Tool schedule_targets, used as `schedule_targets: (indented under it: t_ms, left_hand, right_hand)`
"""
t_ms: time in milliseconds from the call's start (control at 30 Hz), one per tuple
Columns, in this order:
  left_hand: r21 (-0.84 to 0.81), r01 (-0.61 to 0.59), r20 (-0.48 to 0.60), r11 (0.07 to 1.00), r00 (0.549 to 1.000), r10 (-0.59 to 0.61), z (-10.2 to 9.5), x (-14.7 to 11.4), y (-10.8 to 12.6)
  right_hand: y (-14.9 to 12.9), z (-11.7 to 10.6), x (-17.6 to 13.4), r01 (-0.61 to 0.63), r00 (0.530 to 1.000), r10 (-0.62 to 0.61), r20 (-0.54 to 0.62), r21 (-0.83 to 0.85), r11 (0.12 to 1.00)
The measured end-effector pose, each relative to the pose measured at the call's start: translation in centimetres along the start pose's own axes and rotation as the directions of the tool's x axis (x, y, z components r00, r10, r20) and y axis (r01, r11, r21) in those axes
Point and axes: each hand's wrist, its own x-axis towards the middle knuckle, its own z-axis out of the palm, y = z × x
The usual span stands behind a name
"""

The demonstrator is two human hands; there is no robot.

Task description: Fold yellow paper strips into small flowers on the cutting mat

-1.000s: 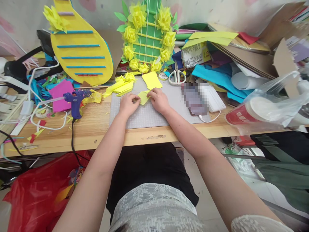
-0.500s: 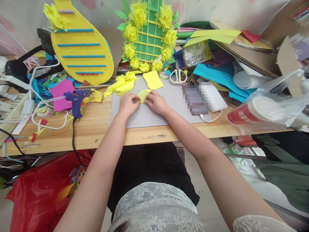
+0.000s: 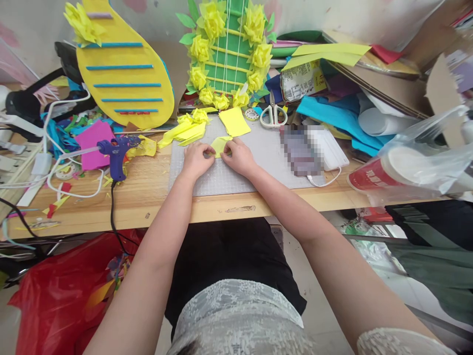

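Note:
Between my hands is a small piece of yellow paper (image 3: 220, 144), held just over the grey cutting mat (image 3: 229, 178). My left hand (image 3: 198, 159) pinches its left edge between thumb and fingers. On the other side, my right hand (image 3: 238, 155) grips the right edge the same way, its fingers curled. Right behind the paper lies a stack of yellow paper squares (image 3: 234, 122). A heap of cut yellow paper pieces (image 3: 186, 129) sits behind my left hand.
A purple glue gun (image 3: 117, 155) stands at the left. Behind are a yellow cutout (image 3: 125, 74) and a green, flower-trimmed one (image 3: 232, 54). To the right lie scissors (image 3: 273, 116), a blurred phone (image 3: 300, 150), a white power bank (image 3: 328, 148) and a bagged cup (image 3: 373, 170).
Both hands stay in nearly the same place on the yellow paper. My right hand's fingers have shifted very slightly; the rest looks unchanged.

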Motion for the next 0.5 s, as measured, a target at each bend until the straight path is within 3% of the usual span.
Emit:
schedule_targets:
  t_ms: [500]
  left_hand:
    - [-0.025, -0.012, 0.005, 1.000, 1.000, 0.013, 0.02, 0.01, -0.15]
  right_hand:
    - [-0.79, 0.23, -0.25, -0.011, 0.999, 0.010, -0.046, -0.027, 1.000]
